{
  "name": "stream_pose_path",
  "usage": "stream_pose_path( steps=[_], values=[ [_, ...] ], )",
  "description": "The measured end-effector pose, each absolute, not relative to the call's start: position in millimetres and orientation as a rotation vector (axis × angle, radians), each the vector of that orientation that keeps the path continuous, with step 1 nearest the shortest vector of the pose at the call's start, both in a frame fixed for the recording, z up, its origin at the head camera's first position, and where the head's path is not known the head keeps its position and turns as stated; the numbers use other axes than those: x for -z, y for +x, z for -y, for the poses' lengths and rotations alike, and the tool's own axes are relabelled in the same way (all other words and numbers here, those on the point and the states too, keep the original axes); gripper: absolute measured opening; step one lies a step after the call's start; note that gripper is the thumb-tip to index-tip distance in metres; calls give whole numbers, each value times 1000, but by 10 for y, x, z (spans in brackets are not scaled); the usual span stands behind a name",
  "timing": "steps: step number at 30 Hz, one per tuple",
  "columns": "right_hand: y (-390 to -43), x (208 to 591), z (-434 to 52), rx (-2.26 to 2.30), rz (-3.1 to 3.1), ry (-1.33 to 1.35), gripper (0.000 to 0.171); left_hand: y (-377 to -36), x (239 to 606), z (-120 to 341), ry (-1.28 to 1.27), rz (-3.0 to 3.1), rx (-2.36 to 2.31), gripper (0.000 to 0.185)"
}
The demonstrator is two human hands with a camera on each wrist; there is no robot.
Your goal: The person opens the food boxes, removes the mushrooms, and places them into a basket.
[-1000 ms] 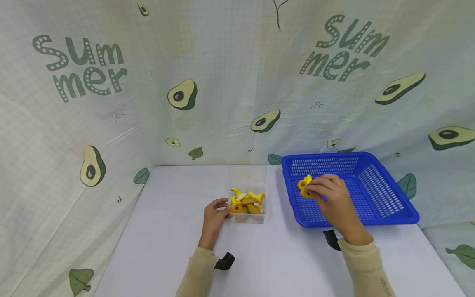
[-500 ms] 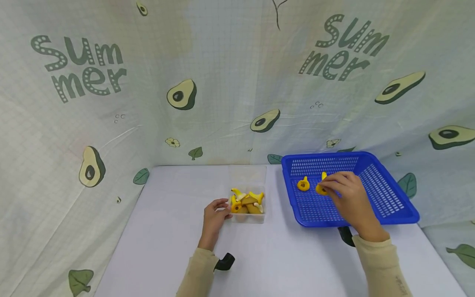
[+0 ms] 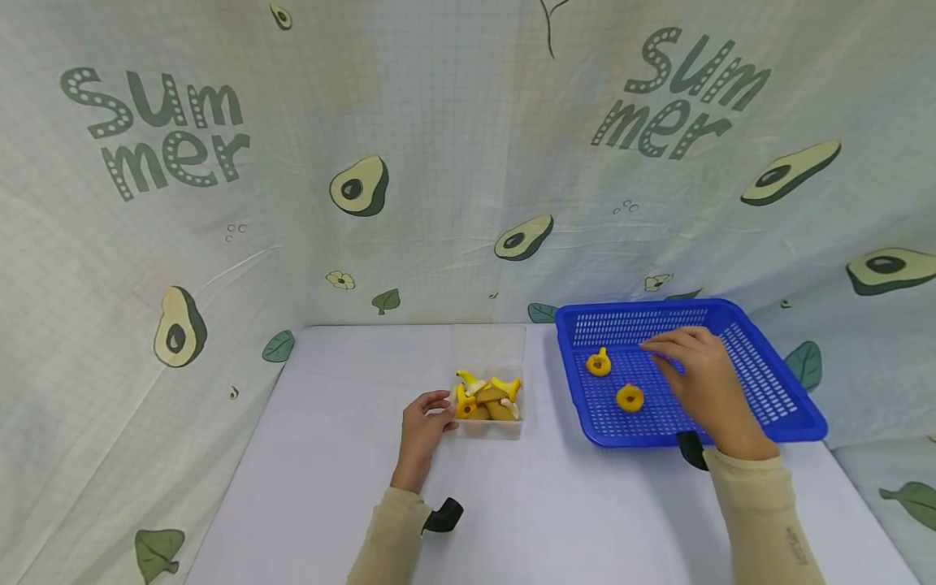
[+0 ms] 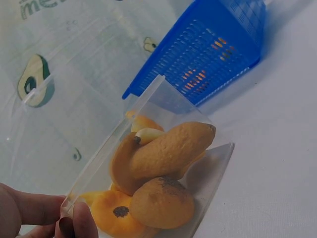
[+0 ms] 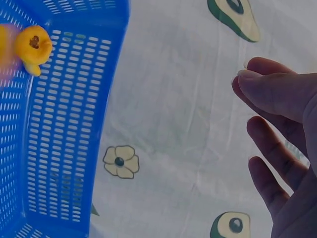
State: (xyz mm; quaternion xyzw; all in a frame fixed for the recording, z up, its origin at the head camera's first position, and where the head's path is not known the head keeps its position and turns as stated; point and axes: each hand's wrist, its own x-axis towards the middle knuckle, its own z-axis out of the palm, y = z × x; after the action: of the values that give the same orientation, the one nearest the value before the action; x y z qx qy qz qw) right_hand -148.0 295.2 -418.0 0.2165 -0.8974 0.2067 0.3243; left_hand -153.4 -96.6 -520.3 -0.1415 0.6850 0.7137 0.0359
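My left hand [image 3: 425, 423] pinches the near-left rim of a small clear plastic box [image 3: 491, 431] between thumb and fingers. Inside lie toy fruits: peeled bananas [image 3: 506, 387], brownish-yellow elongated pieces [image 4: 173, 148] and a round yellow piece with a dark spot [image 4: 119, 210]. Over the blue basket [image 3: 595, 435] hovers my right hand [image 3: 700, 380], its fingers extended with nothing between them. On the basket floor rest two round yellow pieces, one at the far left with a stubby stem [image 3: 598, 364] and another nearer the front [image 3: 630, 398].
The box's clear lid [image 3: 488, 345] is laid back behind it. A white cloth covers the table [image 3: 344, 374]. An avocado-print curtain [image 3: 439, 122] rises at the back and sides. Black wrist mounts [image 3: 443, 515] stick out beside the sleeves.
The right hand has let go of the second round yellow piece, which now lies in the basket; the hand has moved rightward and up. The left hand stays at the box.
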Motion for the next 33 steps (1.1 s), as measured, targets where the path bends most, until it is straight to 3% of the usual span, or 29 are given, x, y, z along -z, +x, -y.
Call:
stream_pose_path(
  steps=[17,33],
  values=[
    [-1441,4420,-2479,-580,2368,803,42,-1536,5227,963,-451,-2110,-2202,31],
    [-1392,4724,-1705,-576,2455,894,34,-1541,5219,949,-464,-2133,-2182,31]
  ],
)
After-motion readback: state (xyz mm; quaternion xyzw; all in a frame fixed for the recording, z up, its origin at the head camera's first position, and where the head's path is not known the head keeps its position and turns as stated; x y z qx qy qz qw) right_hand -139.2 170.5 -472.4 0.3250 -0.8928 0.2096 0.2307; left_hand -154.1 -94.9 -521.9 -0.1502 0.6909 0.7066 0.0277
